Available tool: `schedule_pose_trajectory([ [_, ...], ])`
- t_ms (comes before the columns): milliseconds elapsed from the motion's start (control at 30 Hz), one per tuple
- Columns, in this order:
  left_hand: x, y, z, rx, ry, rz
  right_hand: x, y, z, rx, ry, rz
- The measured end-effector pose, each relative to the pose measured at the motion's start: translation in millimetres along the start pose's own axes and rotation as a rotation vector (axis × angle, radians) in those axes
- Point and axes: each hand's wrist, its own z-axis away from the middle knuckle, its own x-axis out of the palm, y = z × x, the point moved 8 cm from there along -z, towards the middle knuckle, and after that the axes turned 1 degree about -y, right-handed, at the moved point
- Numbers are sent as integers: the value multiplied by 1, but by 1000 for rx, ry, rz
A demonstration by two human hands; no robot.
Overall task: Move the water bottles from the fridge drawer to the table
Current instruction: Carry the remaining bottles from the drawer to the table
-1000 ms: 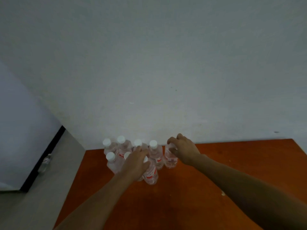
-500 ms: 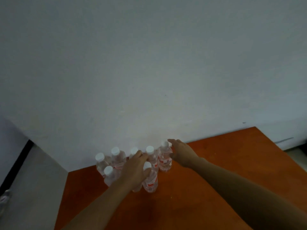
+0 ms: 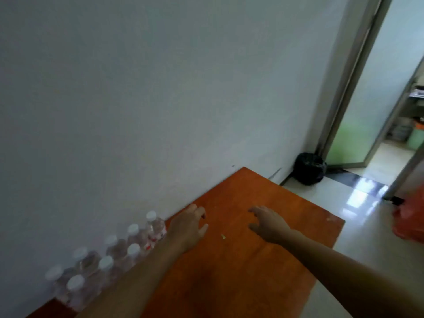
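Your left hand (image 3: 188, 228) and right hand (image 3: 268, 222) hover over the tabletop (image 3: 263, 267), fingers spread, holding nothing. The water bottles (image 3: 119, 253) cluster left of your left hand by the wall; they're likely heavy, slick, so grip mid-body.

Views: we have one, head-worn, wide-angle.
Position: we look from above the near edge of the orange table (image 3: 263, 260), close over it.
Facing: forward and down, tilted, toward the grey wall (image 3: 160, 99) behind the table.
Nearness: our two forearms fill the lower frame; the left hand (image 3: 189, 228) and right hand (image 3: 267, 222) sit mid-frame over the table.
Left of table centre: water bottles (image 3: 110, 255), blurred.
Right of table: open doorway (image 3: 376, 111), glossy floor (image 3: 358, 226).
Shared coverage: not applicable, single view.
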Motion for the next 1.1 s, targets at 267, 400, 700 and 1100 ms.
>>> schedule_pose_trajectory([
  [267,69,212,-43,298,-127,-35,-69,193,136,309,218,-46],
  [400,105,338,-48,406,-160,6,-102,296,223,422,274,-35],
  [700,171,586,-45,624,-236,90,-166,497,387,706,374,-52],
  [1100,263,824,-139,898,-281,120,-208,701,442,966,496,-123],
])
